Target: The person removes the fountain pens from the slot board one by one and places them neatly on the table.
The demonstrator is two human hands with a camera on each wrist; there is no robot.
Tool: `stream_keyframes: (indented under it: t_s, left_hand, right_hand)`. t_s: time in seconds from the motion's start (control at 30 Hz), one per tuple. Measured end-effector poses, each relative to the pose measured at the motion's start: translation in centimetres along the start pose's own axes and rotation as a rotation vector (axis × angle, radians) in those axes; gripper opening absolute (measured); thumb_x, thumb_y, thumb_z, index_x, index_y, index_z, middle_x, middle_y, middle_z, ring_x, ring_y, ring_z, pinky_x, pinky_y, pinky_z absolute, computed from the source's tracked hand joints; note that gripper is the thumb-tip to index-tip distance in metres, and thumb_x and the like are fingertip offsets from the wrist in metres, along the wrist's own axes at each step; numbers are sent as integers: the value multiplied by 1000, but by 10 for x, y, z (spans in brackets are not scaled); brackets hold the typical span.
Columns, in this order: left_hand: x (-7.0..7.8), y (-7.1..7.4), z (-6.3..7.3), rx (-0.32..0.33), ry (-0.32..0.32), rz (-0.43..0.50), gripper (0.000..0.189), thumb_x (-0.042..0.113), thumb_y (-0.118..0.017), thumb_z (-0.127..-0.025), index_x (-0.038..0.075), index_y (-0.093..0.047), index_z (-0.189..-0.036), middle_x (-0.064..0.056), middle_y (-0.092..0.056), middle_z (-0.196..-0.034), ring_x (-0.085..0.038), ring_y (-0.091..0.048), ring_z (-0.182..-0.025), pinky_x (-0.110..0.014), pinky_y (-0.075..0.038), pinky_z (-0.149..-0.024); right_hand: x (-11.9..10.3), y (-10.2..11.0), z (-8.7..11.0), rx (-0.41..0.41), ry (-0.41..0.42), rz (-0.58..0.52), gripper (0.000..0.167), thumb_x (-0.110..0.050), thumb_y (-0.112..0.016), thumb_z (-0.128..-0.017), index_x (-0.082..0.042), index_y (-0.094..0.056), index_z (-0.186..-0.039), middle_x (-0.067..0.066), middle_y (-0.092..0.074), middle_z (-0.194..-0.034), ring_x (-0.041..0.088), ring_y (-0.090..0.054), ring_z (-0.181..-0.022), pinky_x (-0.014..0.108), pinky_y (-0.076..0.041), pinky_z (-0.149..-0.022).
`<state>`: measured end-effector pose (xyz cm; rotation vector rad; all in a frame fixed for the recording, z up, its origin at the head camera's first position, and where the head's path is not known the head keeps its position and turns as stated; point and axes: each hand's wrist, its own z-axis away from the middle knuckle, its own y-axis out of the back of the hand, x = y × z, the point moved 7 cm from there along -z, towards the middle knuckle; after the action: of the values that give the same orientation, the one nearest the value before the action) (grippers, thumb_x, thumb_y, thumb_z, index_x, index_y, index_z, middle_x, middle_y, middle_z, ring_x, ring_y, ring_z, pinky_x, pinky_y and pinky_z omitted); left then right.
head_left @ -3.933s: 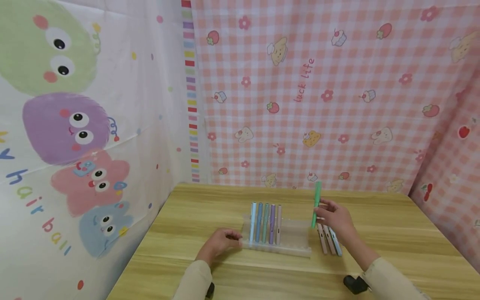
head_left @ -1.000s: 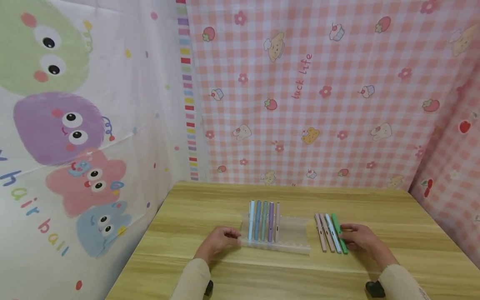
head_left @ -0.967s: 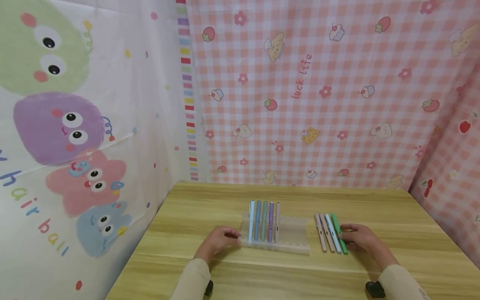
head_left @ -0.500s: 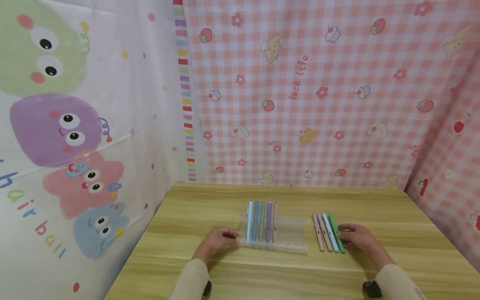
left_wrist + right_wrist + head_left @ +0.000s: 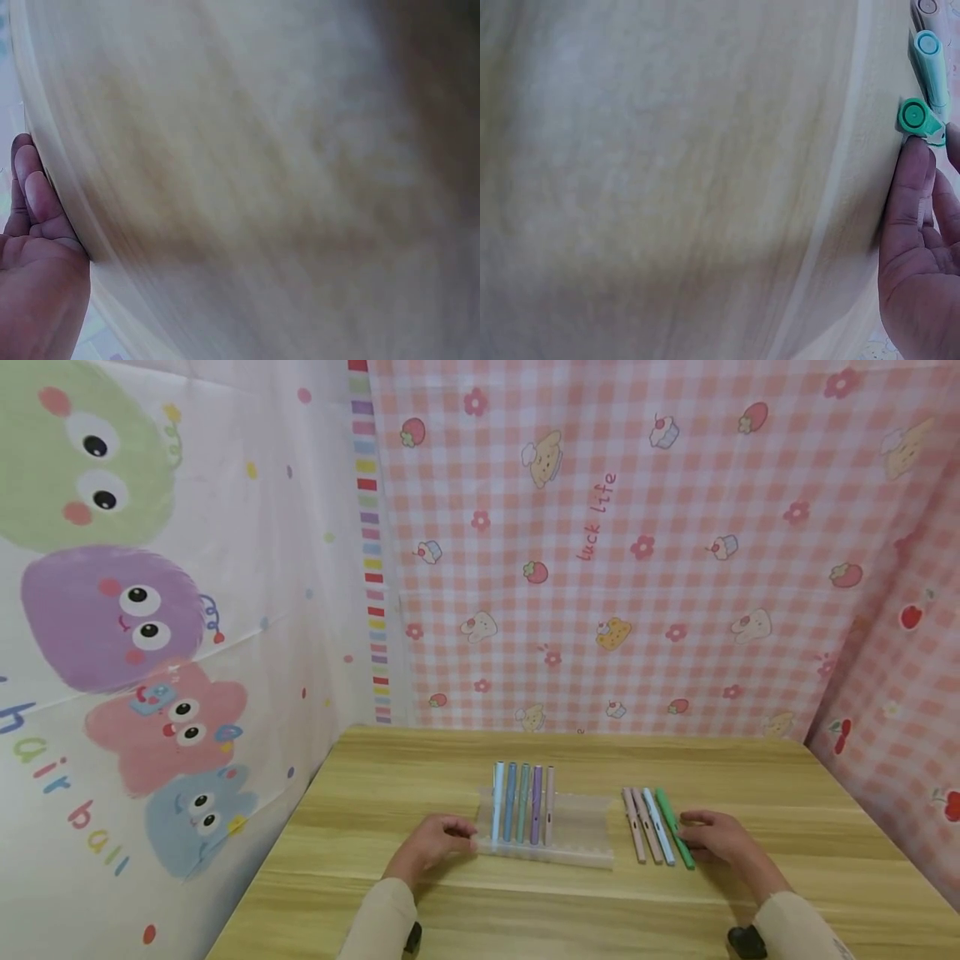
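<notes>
My left hand pinches the left front corner of a clear plastic pen tray. Several pens lie side by side in its left part: light blue, blue, grey-green, purple and pale pink. To the right of the tray, my right hand holds a green pen by its right side at the fingertips. The right wrist view shows the green pen's round end against a finger; the grip is partly hidden. The tray is out of the left wrist view.
Left of the green pen lie a light blue pen and two dusty pink pens, one outermost and another beside it. The wooden table meets patterned cloth walls behind and at both sides.
The green pen, held up in the air earlier, now lies at the right end of the loose row. Lately its near end has swung rightward. My left hand stays at the tray.
</notes>
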<state>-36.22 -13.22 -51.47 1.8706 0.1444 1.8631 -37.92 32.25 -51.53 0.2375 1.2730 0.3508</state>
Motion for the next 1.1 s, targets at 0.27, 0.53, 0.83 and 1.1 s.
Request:
stream_keyframes:
  t_s: [0.27, 0.53, 0.83, 1.1]
  left_hand:
    - [-1, 2, 1, 1, -11, 8, 18, 7, -77, -86, 2, -72, -102, -2, -66, -95, -16, -58, -89, -35, -49, -82]
    - [-4, 3, 2, 9, 7, -2, 16, 8, -77, -86, 4, -73, -101, -1, -66, -94, -16, -58, -89, -35, -48, -82]
    - [-4, 1, 4, 12, 19, -15, 17, 9, -76, -86, 4, -73, -102, -2, -66, -96, -17, -58, -91, -39, -48, -86]
    - [0, 1, 1, 6, 12, -13, 18, 9, -77, -86, 4, -73, -103, -1, -66, -95, -17, -58, -90, -38, -48, -85]
  right_hand:
    - [1, -3, 0, 27, 18, 40, 61, -9, -67, -93, 17, -37, -140, 31, -59, -121, 18, -67, -89, 35, -56, -76]
    - [1, -5, -5, 47, -6, 97, 62, -14, -69, -93, 16, -41, -138, 24, -65, -112, 16, -65, -86, 34, -56, -72]
    - [0, -6, -4, 34, -11, 74, 62, -18, -67, -95, 15, -40, -139, 19, -68, -107, 16, -66, -85, 35, -56, -72]
    - [-26, -10, 3, 58, 70, 81, 56, -21, -59, -100, 14, -41, -140, 34, -55, -127, 26, -64, -100, 38, -55, -79]
